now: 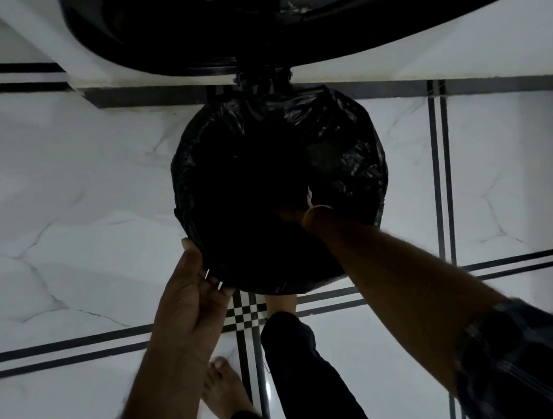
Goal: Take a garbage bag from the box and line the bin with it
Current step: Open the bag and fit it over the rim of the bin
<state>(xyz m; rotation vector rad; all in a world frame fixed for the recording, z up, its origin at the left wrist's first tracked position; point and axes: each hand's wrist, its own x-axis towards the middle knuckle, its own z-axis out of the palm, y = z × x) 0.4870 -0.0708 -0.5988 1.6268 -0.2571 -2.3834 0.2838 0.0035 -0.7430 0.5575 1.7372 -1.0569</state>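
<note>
Left hand [189, 290]: fingers pinching the garbage bag [339, 146] against the bin [205, 247] rim. Right hand [290, 213]: plunged inside the bag, grip impossible to tell.

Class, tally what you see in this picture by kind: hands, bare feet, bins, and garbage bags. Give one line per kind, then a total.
Hands: 2, left hand and right hand
Bare feet: 2, one and another
Bins: 1, bin
Garbage bags: 1, black garbage bag
Total: 6
</note>
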